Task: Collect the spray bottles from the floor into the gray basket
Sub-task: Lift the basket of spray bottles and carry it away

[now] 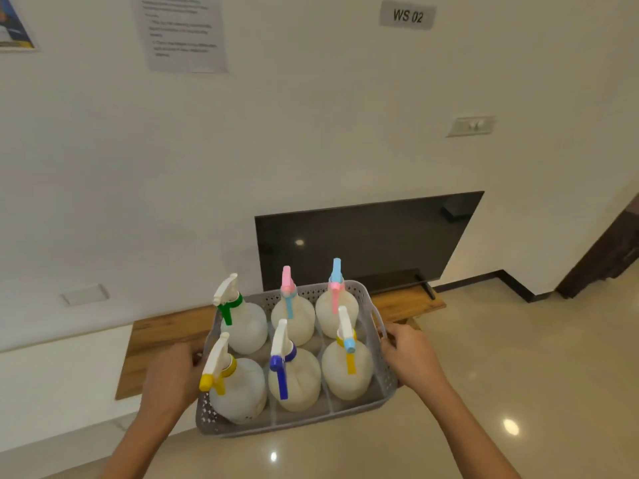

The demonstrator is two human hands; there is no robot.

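Clearly the collecting itself looks finished, so the step in hand, as I judge it, is carrying the loaded gray basket (380, 382), which is held up in front of the wooden desk (162, 344) by the wall. To do it well, both sides should rise and travel together and the basket should stay level, since the tall bottles could tip against one another. On the left, the left hand (173, 375) wraps the basket's left end, its grip closed on the rim or handle there, though the fingers are hidden behind the wall. Inside, dividers split the basket into three lengthwise compartments, each holding two upright spray bottles. The left one has a green-collared bottle (242, 323) at the back and a yellow-nozzled bottle (235, 388) in front. The middle has a pink-topped bottle (292, 316) behind and a dark blue bottle (294, 378) nearer. The right has a light-blue-topped bottle (337, 305) behind and a bottle with a yellow trigger (347, 364) in front. On the right, the right hand (411, 354) has its grip curled closed around the loop handle (377, 319). No bottle shows on the floor (518, 375).
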